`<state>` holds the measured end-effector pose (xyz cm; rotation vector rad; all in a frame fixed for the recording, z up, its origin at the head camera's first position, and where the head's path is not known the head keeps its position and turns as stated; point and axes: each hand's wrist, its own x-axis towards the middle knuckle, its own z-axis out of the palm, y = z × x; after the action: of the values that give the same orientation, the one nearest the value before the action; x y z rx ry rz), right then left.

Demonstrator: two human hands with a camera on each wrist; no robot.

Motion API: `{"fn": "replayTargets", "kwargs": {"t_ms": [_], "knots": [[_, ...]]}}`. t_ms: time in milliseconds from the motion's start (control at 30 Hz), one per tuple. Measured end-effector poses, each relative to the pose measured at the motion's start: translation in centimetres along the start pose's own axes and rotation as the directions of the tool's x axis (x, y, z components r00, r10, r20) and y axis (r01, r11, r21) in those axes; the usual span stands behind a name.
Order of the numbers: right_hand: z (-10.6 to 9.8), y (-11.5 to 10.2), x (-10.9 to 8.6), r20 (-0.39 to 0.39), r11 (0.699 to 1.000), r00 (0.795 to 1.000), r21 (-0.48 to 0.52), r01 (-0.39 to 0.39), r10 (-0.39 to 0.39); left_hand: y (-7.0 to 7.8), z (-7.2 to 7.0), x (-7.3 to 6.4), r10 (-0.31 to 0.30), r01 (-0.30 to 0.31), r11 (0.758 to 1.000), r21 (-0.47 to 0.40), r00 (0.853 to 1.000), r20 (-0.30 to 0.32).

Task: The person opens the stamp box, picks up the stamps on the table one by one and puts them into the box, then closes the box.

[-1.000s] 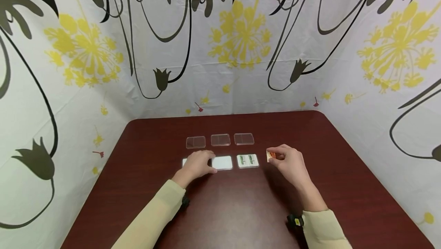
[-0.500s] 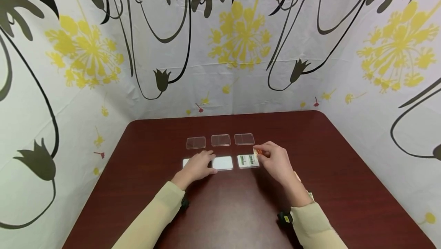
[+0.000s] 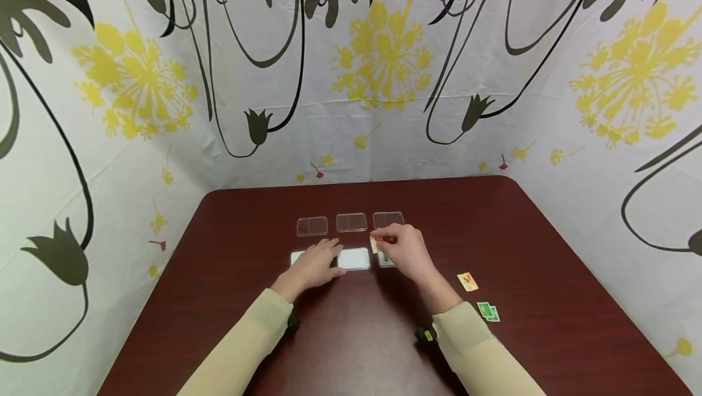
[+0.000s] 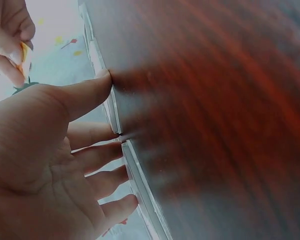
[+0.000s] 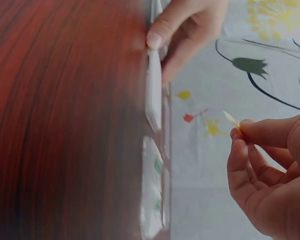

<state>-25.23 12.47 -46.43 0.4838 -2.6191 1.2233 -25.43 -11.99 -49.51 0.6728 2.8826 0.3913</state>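
My right hand (image 3: 408, 254) pinches a small orange-and-cream stamp (image 3: 374, 243) between thumb and fingertips, raised off the table. Below and behind it, partly hidden, lies the right-hand clear case (image 3: 386, 260), which holds green-printed pieces. The middle case (image 3: 354, 259) has a plain white inside. My left hand (image 3: 311, 267) rests over the left case (image 3: 295, 257), covering most of it. In the left wrist view its thumb (image 4: 97, 90) touches the middle case's edge, while the other fingers lie loosely along the cases.
Three flat clear lids (image 3: 351, 222) lie in a row behind the cases. At the right, another orange stamp (image 3: 468, 281) and several overlapping green stamps (image 3: 488, 311) lie on the dark red table (image 3: 356, 335). Patterned cloth (image 3: 373, 158) hangs around the table.
My right hand has moved left with the stamp, from beside the right case to above it. The loose stamps at the right have come into sight. My left hand stays in place.
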Motion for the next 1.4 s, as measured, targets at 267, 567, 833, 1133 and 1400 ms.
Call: {"fn": "replayTargets", "kwargs": {"t_ms": [267, 567, 833, 1133, 1400], "knots": [[2.7, -0.1, 1.2, 0.07, 1.0, 0.998, -0.013, -0.007, 0.008, -0.2, 0.0, 0.1, 0.002, -0.002, 1.0, 0.005, 1.0, 0.0], [4.5, 0.6, 1.8, 0.133, 0.984, 0.99, -0.165, 0.06, -0.039, -0.2, -0.1, -0.1, 0.015, -0.015, 1.0, 0.021, 1.0, -0.015], [5.1, 0.5, 2.1, 0.161, 0.982, 0.987, -0.185, 0.034, -0.004, -0.1, -0.2, -0.1, 0.005, -0.005, 1.0, 0.012, 1.0, -0.019], [5.6, 0.4, 2.4, 0.22, 0.978, 0.976, -0.203, 0.046, 0.0, -0.1, -0.2, -0.2, -0.001, 0.001, 1.0, 0.007, 1.0, -0.017], [5.7, 0.0, 2.4, 0.224, 0.963, 0.974, -0.257, 0.085, -0.027, 0.0, -0.3, -0.3, 0.0, 0.0, 1.0, 0.02, 1.0, -0.011]]}}
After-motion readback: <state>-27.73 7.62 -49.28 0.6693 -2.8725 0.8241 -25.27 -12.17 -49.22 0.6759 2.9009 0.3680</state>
